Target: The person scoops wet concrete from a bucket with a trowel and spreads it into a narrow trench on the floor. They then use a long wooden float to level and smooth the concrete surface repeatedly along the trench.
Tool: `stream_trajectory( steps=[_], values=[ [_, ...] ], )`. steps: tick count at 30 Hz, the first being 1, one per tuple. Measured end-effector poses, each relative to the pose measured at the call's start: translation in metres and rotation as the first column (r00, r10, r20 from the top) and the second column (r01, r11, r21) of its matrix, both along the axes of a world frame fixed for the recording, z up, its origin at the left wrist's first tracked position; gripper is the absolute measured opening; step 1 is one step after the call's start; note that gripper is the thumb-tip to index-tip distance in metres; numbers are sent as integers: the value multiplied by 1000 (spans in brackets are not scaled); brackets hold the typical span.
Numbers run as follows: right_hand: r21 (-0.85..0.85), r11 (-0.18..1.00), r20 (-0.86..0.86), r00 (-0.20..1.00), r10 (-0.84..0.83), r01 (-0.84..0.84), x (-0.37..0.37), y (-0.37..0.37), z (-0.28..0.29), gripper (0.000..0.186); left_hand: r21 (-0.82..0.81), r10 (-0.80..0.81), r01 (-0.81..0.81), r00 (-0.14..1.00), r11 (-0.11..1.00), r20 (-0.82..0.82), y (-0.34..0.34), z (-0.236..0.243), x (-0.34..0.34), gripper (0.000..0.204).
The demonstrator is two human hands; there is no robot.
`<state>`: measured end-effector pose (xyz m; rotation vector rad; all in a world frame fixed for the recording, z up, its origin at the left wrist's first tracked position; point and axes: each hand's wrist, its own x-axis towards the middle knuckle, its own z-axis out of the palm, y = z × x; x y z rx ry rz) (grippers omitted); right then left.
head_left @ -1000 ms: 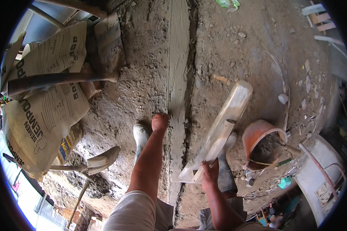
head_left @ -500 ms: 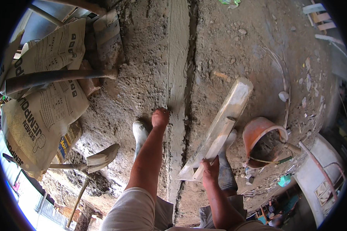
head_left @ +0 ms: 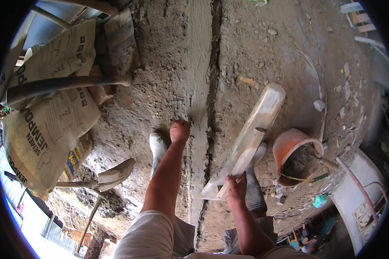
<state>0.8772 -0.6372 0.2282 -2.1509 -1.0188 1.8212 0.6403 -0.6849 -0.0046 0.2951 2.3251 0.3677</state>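
A narrow strip of wet grey mortar (head_left: 198, 95) runs up the middle of the ground between my boots. My left hand (head_left: 180, 131) hovers at its left edge, the fingers curled closed; what they hold, if anything, is hidden. To the right of the strip, my right hand (head_left: 237, 190) is wrapped round the lower end of the handle bar on a long wooden float (head_left: 258, 113). The float slants up to the right, its lower end over the mortar's edge. A blurred dark patch shows on the mortar just beyond my left fist.
An orange bucket (head_left: 285, 146) with grey contents lies beside my right boot (head_left: 255, 194). My left boot (head_left: 158, 146) stands left of the strip. Cement sacks (head_left: 52, 129), a shovel (head_left: 115, 175) and a long wooden handle (head_left: 69, 85) lie at the left. Stones and debris dot the soil.
My left fist stays at the mortar's edge, with a blurred dark patch now just beyond it. The wooden float stays in my right hand, its far end shifted very slightly upward.
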Motion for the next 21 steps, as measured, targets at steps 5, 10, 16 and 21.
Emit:
stream_trajectory(
  steps=[5, 10, 16, 21],
  values=[
    [14, 1000, 20, 1000, 12, -12, -4, 7, 6, 48, 13, 10, -9, 1000, 1000, -26, -1, 18, 7, 27],
    [15, 1000, 2, 1000, 11, -11, -8, 9, 9, 48, 25, -53, 55, 996, 998, -73, -18, 34, 0, 27],
    [215, 964, 27, 988, 153, -155, -4, 27, 0, 47, 58, -118, 116, 992, 992, 45, -20, 113, -3, 29],
    [272, 896, 188, 932, 309, -352, -22, 93, 15, 43, 36, -102, 98, 980, 995, 170, 12, 235, 0, 22]
  ],
)
